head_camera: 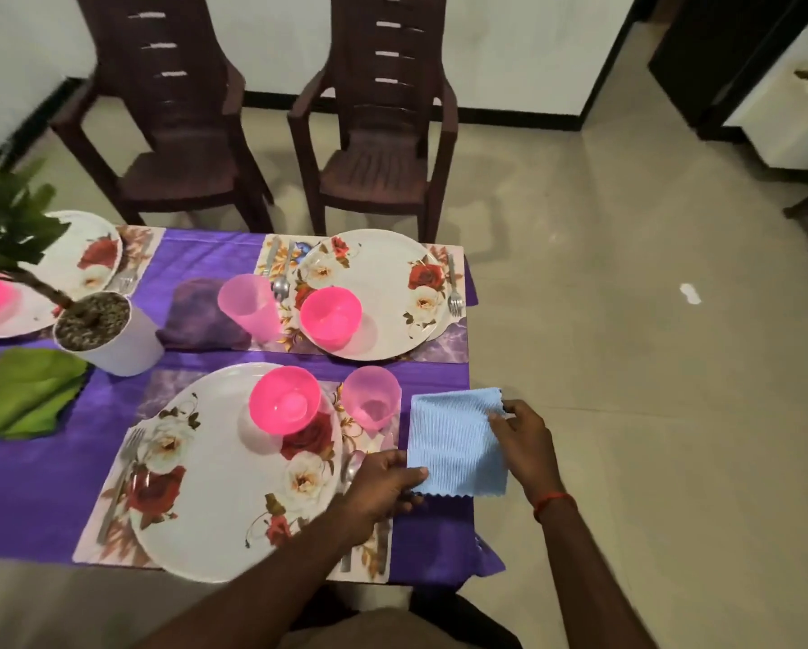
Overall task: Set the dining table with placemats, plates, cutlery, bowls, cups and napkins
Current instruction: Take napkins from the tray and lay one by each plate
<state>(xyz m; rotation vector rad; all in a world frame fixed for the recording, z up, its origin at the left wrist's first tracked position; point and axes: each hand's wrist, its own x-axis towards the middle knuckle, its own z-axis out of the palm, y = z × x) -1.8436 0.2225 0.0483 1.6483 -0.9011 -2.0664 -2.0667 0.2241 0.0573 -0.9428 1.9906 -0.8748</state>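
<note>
1. Pale tiled floor (627, 320) fills the right side of the view. Two dark brown plastic chairs, one on the left (177, 147) and one on the right (378, 156), stand at the far side of a table (32, 489) covered with a purple cloth.
2. Nearest the person, a floral placemat (158, 400) carries a white rose-patterned plate (214, 508). A pink bowl (284, 406) sits on the plate's far rim, and a fork (121, 480) lies along its left side.
3. A clear pink cup (371, 404) stands just right of that bowl, with a spoon (351, 466) below it, partly hidden by the left hand.
4. A light blue napkin (453, 442) is at the table's right end, just beside the cup, its right part reaching past the table edge. Whether it lies flat or is held just above the cloth is unclear.
5. The left hand (383, 484) has its grip pinched on the napkin's near left corner. Its forearm crosses the placemat and covers the cutlery there.
6. The right hand (524, 442) has its grip pinched on the napkin's far right corner. A red thread (552, 501) circles that wrist.
7. Across the table, a second plate (374, 292) holds a pink bowl (331, 316), with a second pink cup (250, 306) to its left and a second fork (453, 292) to its right. A purple napkin (205, 316) lies beside that cup.
8. At left, a potted plant (107, 334) in a white pot overlaps a third plate (93, 255). A green napkin (27, 391) lies near the pot.
</note>
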